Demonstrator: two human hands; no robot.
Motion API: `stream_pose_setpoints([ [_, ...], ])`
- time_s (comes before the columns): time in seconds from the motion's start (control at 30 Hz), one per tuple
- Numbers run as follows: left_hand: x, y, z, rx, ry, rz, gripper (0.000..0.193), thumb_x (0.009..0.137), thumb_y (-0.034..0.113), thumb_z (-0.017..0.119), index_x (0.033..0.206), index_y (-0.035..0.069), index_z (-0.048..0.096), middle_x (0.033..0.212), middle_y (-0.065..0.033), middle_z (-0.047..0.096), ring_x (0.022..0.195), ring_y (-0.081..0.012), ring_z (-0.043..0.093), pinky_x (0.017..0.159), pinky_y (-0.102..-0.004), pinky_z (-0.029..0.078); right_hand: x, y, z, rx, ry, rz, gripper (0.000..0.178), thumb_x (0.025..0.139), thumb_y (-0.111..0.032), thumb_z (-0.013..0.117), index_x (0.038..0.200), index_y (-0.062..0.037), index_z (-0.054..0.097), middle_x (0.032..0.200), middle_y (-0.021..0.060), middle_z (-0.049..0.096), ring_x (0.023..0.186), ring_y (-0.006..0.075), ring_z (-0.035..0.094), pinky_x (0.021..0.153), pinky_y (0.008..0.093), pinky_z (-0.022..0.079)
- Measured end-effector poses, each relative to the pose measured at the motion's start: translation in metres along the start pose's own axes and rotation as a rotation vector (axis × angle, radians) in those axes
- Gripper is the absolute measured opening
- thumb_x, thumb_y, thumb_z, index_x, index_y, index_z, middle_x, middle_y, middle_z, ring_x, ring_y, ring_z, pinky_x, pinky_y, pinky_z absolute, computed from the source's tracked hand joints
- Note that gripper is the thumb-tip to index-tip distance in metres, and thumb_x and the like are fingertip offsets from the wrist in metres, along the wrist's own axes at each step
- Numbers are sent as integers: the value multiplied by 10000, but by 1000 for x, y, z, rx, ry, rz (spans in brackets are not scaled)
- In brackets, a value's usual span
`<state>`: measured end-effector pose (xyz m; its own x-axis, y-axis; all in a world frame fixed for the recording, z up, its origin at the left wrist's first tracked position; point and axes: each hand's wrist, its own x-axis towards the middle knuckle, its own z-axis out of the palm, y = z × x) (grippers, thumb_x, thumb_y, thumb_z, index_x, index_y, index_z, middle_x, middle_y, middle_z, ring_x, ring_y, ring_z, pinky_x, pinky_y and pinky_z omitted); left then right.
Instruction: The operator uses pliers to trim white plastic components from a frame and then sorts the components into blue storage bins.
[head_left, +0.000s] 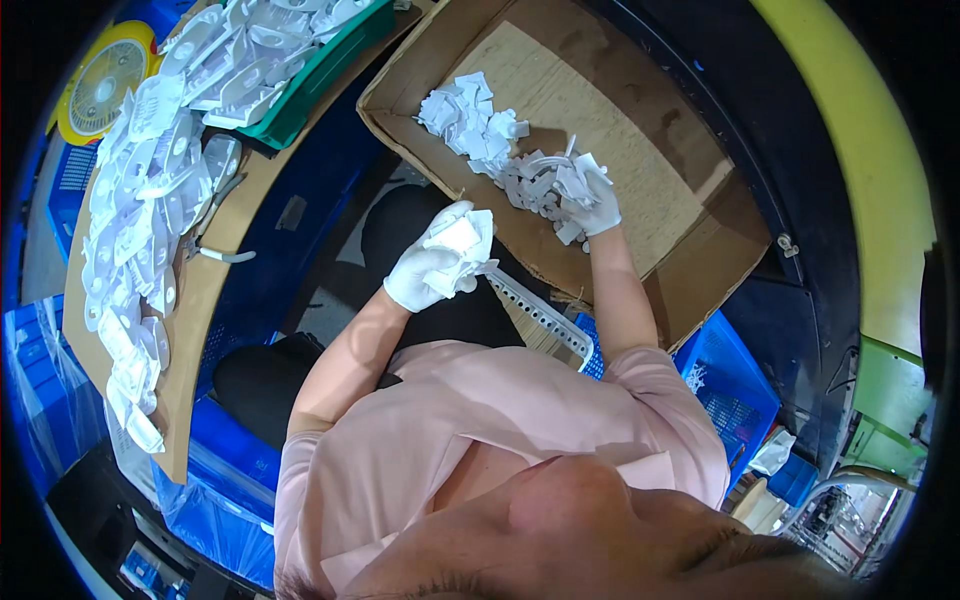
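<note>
White gloves cover both my hands. My left hand (pixel 422 275) is closed around a small stack of flat white plastic pieces (pixel 461 238), held over my lap near the box's front edge. My right hand (pixel 598 212) reaches inside a large cardboard box (pixel 712 290), with its fingers closed on several thin white plastic pieces (pixel 572 182). Beneath it lies a heap of small white pieces (pixel 530 183). Another heap of flat white pieces (pixel 466 115) sits farther left in the same box.
On the left, a wooden table (pixel 207 300) carries a long pile of white plastic parts (pixel 150 200) and cutting pliers (pixel 222 254). A green tray (pixel 325 75) holds more parts behind a yellow fan (pixel 105 85). A blue basket (pixel 738 400) stands right of me; a perforated metal bar (pixel 540 318) lies before me.
</note>
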<state>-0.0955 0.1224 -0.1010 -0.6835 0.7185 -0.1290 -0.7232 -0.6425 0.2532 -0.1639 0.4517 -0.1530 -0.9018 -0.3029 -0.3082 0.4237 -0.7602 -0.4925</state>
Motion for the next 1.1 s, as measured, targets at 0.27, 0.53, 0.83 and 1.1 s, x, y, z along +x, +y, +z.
stream_pose_setpoints([
  [0.27,-24,13,6,-184,-82,104,704,718,4,597,1359,208,388,1263,-139,500,1019,-314,546,592,-316,491,-8,14,128,179,-568,0,499,887,-287,569,1224,66,464,1088,148,599,810,216,643,555,283,553],
  [0.53,-76,43,36,-327,-118,382,644,759,-44,544,1343,209,439,1332,-169,461,1073,-326,532,652,-334,496,14,71,186,319,-468,240,425,888,-172,561,1255,12,455,1225,223,496,1154,331,487,544,316,569],
  [0.83,-191,61,59,-305,-114,684,702,752,-61,549,1376,215,387,1376,-179,410,1148,-279,509,691,-339,506,19,148,311,-88,-567,496,518,911,-269,556,1338,-29,389,1228,278,485,1198,310,475,568,222,532],
  [1.1,-304,54,60,-139,-12,1133,695,773,-24,552,1391,230,361,1353,-129,441,1117,-308,522,671,-337,498,12,261,399,-188,-688,746,495,927,-272,530,1349,-52,391,1183,326,524,821,177,659,502,182,489],
])
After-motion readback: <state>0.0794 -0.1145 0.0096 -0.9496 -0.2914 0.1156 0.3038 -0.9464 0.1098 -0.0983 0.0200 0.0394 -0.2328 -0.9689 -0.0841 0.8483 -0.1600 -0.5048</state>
